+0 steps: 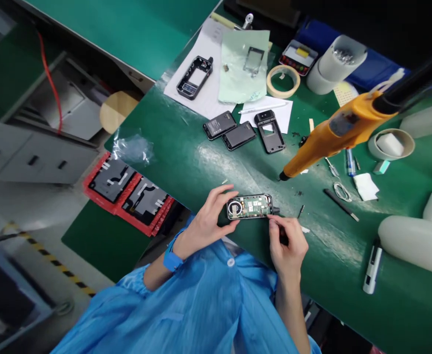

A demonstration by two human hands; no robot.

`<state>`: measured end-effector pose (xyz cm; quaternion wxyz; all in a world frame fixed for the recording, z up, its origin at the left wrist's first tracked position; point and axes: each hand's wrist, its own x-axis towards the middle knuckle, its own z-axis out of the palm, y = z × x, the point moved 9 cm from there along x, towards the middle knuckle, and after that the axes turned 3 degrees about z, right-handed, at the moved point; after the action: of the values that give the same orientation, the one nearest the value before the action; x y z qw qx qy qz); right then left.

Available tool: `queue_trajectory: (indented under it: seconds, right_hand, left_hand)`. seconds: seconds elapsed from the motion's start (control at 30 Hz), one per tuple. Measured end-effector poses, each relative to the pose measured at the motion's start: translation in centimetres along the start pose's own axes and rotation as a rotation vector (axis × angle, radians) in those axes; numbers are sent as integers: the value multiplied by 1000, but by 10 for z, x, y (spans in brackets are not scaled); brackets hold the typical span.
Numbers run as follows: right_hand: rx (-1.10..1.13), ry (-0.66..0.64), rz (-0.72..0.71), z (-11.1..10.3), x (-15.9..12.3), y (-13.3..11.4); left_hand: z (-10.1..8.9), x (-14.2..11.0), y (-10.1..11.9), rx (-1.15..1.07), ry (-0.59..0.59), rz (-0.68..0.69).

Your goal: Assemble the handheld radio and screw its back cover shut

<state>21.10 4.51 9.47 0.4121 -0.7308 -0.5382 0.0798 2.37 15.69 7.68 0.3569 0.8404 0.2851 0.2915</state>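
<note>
An opened handheld radio (251, 206) lies on the green bench, its green circuit board, round ring part and stubby antenna showing. My left hand (213, 212) steadies its left end, thumb on the near edge and fingers on the far edge; a blue band circles that wrist. At the near right corner, by the antenna, my right hand (288, 241) is closed in a pinch. Whatever sits between those fingertips is too small to make out. Beyond the radio lie two black battery packs (219, 125) and an empty back housing (270, 132).
An orange electric screwdriver (323, 132) hangs at the right, its tip just above the bench. Tape (283, 81), a front housing (195, 77) and white cups (337, 64) stand farther back. A black-handled tool (340, 204) lies right. Red trays (129, 194) sit left, below the bench edge.
</note>
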Motion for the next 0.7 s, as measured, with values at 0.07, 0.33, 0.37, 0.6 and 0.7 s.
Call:
queue_trajectory:
  seconds: [0.07,0.33,0.37,0.6,0.7]
  right_hand:
    - [5,-39,-54,3,-1,-8]
    - [-47,-169,-127,19,-6,-23]
    - [-62,-168,-122,19,-7,-22]
    - [-32,-179,-44,23,-13,-12]
    - [-14,-190,-40,24,-14,-11]
  left_hand:
    - [1,4,1,-39,-30,29]
    - [-4,10,-3,-70,-72,58]
    - [-3,10,-3,-64,-78,64]
    - [0,17,-1,-9,-100,142]
    - [0,20,-3,-8,-140,143]
